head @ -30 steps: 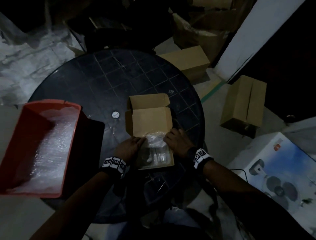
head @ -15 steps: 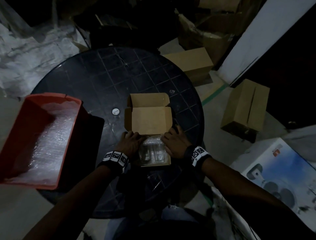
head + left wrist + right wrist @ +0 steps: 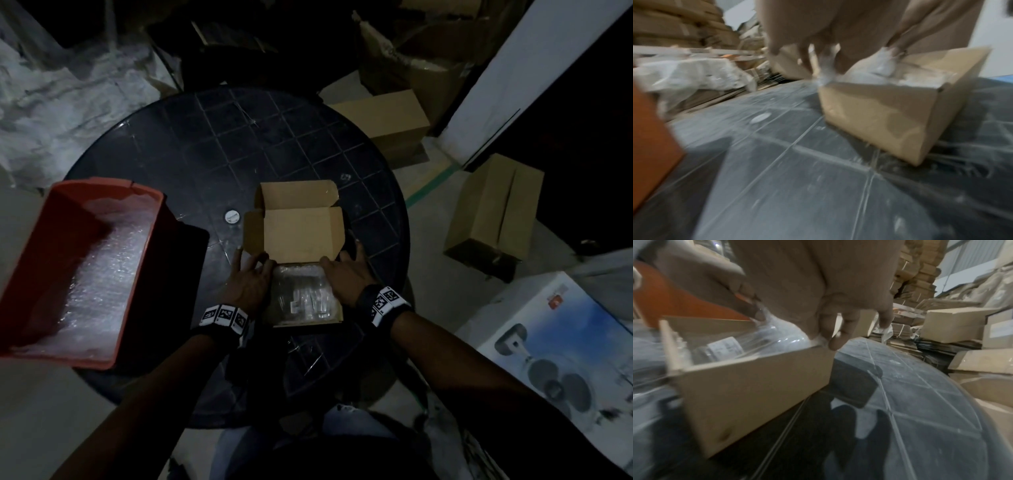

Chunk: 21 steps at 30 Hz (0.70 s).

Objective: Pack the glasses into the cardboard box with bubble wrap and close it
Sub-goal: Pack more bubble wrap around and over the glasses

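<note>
Now: left hand [image 3: 247, 283] fingers loosely spread, touching the cardboard box [image 3: 301, 236] left wall and bubble wrap [image 3: 301, 291] | right hand [image 3: 346, 274] fingers extended, pressing wrap at the right wall | glasses [image 3: 305, 301] lie wrapped inside the box | round dark gridded surface [image 3: 212, 144], red bin [image 3: 44, 246] at left | floor cartons [image 3: 496, 209] around.
</note>
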{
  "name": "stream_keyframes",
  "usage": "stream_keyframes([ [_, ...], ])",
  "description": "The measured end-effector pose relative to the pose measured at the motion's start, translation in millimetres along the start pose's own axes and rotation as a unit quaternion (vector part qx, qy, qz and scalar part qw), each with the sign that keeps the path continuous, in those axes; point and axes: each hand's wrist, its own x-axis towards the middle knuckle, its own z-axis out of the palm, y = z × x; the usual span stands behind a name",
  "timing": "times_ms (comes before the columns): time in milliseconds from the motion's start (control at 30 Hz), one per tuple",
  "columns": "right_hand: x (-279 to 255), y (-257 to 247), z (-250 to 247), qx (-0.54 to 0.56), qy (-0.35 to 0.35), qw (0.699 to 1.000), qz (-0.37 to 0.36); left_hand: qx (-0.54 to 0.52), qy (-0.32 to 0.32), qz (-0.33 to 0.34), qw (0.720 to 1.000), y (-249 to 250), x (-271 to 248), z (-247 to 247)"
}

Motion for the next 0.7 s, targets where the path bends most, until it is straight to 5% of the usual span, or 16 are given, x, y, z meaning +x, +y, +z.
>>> stream_keyframes([
  [333, -1.5, 14.7, 13.9, -0.008, -0.002, 0.998, -0.057, 0.061, -0.010, 0.029, 0.998, -3.0, 11.2, 12.5],
  [467, 1.7, 7.0, 6.3, 0.046, -0.036, 0.998, -0.011, 0.051, 0.080, 0.065, 0.993, -13.2, 4.9, 17.4],
  [567, 1.7, 4.7, -0.9, 0.001, -0.055, 0.998, -0.029, 0.033, 0.134, 0.002, 0.990, -9.3, -3.9, 9.1],
  [700, 1.1, 8.5, 4.5, 0.009, -0.017, 0.999, -0.048, 0.026, 0.105, -0.132, 0.985, -2.3, -4.6, 2.7],
])
